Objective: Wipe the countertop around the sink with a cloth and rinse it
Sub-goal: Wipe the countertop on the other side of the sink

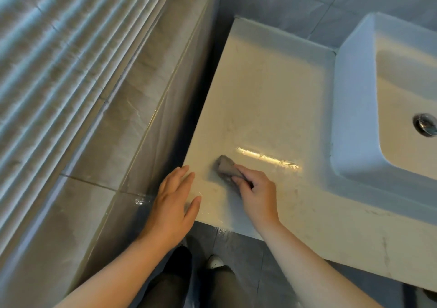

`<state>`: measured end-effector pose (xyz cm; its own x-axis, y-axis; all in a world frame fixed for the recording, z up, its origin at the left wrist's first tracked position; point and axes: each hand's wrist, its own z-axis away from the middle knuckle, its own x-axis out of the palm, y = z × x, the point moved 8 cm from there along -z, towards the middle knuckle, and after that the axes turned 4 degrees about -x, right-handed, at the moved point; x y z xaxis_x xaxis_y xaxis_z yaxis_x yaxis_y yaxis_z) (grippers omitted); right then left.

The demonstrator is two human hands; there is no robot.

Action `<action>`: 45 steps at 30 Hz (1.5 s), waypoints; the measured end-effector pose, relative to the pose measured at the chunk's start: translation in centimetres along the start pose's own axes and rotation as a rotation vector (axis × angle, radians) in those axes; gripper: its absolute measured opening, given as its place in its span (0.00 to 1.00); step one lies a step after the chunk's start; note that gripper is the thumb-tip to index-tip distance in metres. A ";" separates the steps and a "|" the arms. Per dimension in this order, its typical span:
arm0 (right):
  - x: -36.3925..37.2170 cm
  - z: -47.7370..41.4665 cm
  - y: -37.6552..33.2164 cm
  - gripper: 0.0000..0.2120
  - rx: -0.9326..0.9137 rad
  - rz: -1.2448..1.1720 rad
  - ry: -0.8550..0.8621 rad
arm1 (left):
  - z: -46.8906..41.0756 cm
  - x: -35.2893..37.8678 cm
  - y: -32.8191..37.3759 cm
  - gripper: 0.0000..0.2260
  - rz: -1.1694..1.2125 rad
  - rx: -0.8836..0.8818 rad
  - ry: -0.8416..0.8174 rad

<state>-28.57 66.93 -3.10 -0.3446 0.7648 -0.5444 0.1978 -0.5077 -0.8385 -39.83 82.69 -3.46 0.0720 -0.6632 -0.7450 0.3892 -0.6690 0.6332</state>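
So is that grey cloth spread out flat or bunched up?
Bunched up: the cloth is a small wad, gripped by the right hand and pressed on the countertop.

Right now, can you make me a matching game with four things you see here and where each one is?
Things:
1. cloth
2. left hand
3. drain
4. shoe

Places:
A. on the floor, below the countertop
B. in the bottom of the sink
C. open at the countertop's near left corner
D. gripped by the right hand

Pairs: 1-D, 2-C, 3-B, 4-A
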 end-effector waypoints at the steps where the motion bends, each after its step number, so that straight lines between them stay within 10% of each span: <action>1: -0.4 -0.1 -0.3 0.15 0.040 -0.065 -0.001 | 0.2 -0.1 -0.4 0.25 0.009 -0.029 0.010; 12: 0.8 -13.3 -0.4 0.14 -0.172 0.237 0.009 | 1.6 0.4 -2.6 0.29 0.236 -0.298 0.000; 45: 8.8 -6.5 -2.8 0.15 -0.389 0.179 -0.354 | 8.2 2.4 -6.7 0.22 0.452 -0.686 0.237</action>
<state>-26.22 77.63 -5.66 -0.5487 0.4656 -0.6944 0.5827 -0.3826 -0.7170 -49.76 82.86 -7.81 0.5144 -0.6790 -0.5238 0.7410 0.0445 0.6700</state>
